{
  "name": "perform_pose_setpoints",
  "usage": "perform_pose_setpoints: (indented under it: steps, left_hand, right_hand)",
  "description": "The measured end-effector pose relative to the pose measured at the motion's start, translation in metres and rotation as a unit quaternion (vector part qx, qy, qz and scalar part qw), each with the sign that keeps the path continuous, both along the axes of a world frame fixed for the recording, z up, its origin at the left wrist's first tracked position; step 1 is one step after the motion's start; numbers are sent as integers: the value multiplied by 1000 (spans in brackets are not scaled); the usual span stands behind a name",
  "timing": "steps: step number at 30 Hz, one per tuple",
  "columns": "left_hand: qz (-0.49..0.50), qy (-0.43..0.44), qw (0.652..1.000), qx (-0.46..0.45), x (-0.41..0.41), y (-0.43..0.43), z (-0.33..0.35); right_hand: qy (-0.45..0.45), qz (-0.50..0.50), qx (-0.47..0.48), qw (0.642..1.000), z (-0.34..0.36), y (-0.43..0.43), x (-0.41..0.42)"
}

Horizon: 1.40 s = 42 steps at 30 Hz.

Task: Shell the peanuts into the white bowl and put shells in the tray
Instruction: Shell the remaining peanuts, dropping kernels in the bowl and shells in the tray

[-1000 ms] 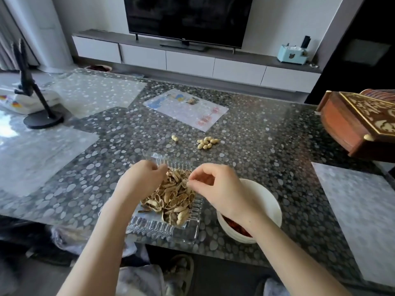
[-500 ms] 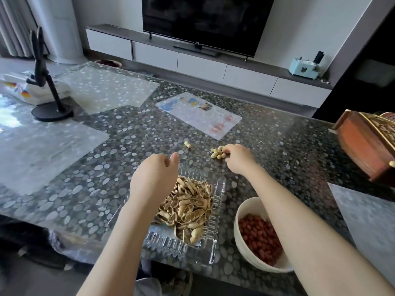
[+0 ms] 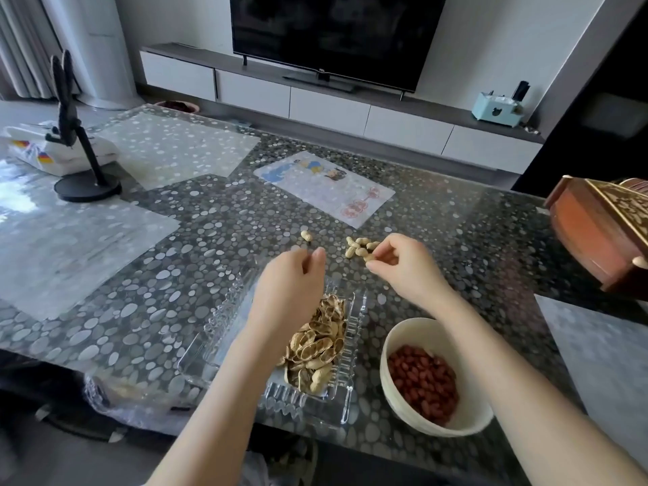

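A small pile of unshelled peanuts (image 3: 358, 246) lies on the pebble-patterned table, with one single peanut (image 3: 306, 236) to its left. My right hand (image 3: 403, 266) pinches a peanut from the pile's near edge. My left hand (image 3: 292, 287) hovers over the far end of the clear glass tray (image 3: 345, 398), fingers loosely curled and holding nothing. The tray holds a heap of empty shells (image 3: 317, 343). The white bowl (image 3: 396, 349) to the tray's right holds red shelled kernels (image 3: 422, 382).
A carved wooden box (image 3: 596, 229) stands at the right edge. A printed sheet (image 3: 324, 187) lies beyond the peanuts. A black phone stand (image 3: 75, 135) and a folded bag (image 3: 52, 152) sit far left. The table's near edge runs just below the tray and bowl.
My right hand went from above the tray and bowl out to the peanut pile and now pinches one peanut. My left hand stays above the tray. The view shifted forward.
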<state>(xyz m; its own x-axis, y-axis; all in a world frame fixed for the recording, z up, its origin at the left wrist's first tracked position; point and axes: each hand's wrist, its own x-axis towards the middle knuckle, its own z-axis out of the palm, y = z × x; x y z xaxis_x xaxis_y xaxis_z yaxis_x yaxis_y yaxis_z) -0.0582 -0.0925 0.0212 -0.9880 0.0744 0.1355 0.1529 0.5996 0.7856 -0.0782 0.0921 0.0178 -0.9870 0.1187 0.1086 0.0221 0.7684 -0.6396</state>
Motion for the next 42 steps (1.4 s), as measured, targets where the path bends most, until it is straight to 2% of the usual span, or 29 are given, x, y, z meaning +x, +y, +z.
perform_pose_setpoints:
  steps: [6,10,13,15,18,20,23,28,33,37,42]
  left_hand:
    - [-89,32,994,60,25,27,3]
    - [-160,37,980,115,42,47,8]
    - [-194,44,972,127,52,60,8]
    - [-198,34,969,144,54,63,8]
    - [-233,-24,950,208,58,69,12]
    - [-270,-65,927,250,60,72,13]
    - [-308,-88,907,273,64,77,10]
    - [-302,-30,919,253,76,91,9]
    - [-275,4,937,215,80,98,5]
    - [-285,-6,936,208,81,95,5]
    - [-300,-52,932,196,79,87,4]
  right_hand:
    - [136,2,-80,987,18,-17,92]
    - [233,-21,-30,972,12,-9,115]
    - [267,-28,-7,963,6,-2,124]
    - [247,-15,-47,968,6,4,128]
    - [130,25,-187,973,10,18,134]
    - [81,52,-204,974,12,24,136]
    - [69,82,-231,967,15,24,140]
    - [120,3,-274,954,10,17,143]
    - [119,-58,-302,944,6,15,146]
    - [62,-74,-360,928,8,19,145]
    - [-11,-92,-336,937,9,28,142]
